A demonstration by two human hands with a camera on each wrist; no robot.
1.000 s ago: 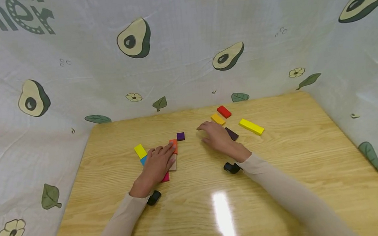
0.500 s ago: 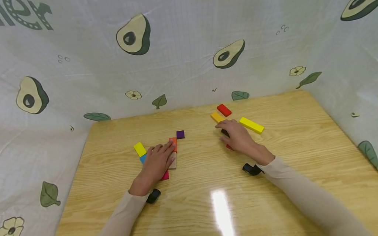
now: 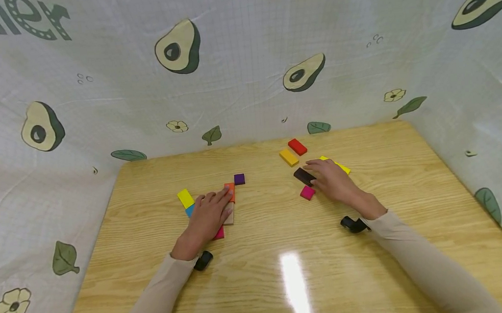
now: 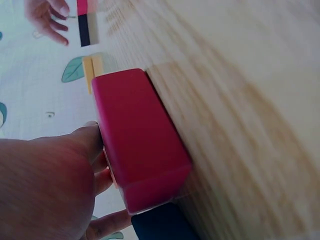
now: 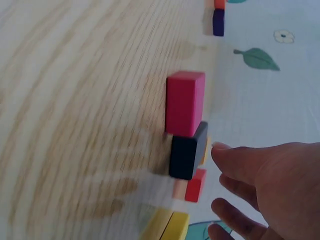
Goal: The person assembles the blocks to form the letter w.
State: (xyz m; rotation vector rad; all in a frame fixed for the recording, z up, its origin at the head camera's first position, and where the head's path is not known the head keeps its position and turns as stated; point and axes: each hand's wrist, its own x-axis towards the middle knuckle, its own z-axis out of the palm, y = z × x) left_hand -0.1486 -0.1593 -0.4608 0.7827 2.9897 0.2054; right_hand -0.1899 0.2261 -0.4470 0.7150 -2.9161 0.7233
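Observation:
In the head view my left hand (image 3: 208, 218) rests on a cluster of coloured blocks, fingers stretched forward. Its fingertips touch an orange block (image 3: 230, 191), and its thumb lies by a beige block (image 3: 229, 214). A magenta block (image 4: 142, 135) fills the middle of the left wrist view, beside the hand; part of the cluster is hidden under the palm. Farther right, my right hand (image 3: 334, 182) holds nothing, its fingers loosely bent beside a black block (image 3: 304, 177). A small magenta block (image 3: 308, 193) lies just in front of the black one. A long yellow block (image 3: 345, 168) is partly covered by this hand.
A dark purple block (image 3: 239, 179) lies at the orange block's far corner. Yellow (image 3: 185, 198) and blue (image 3: 190, 210) blocks show left of the left hand. Amber (image 3: 289, 157) and red (image 3: 297, 147) blocks lie near the back edge, by the patterned cloth (image 3: 247, 107).
My right hand has moved right, from left of the black block to its right side, uncovering the black and small magenta blocks and partly covering the long yellow one. My left hand stays in place.

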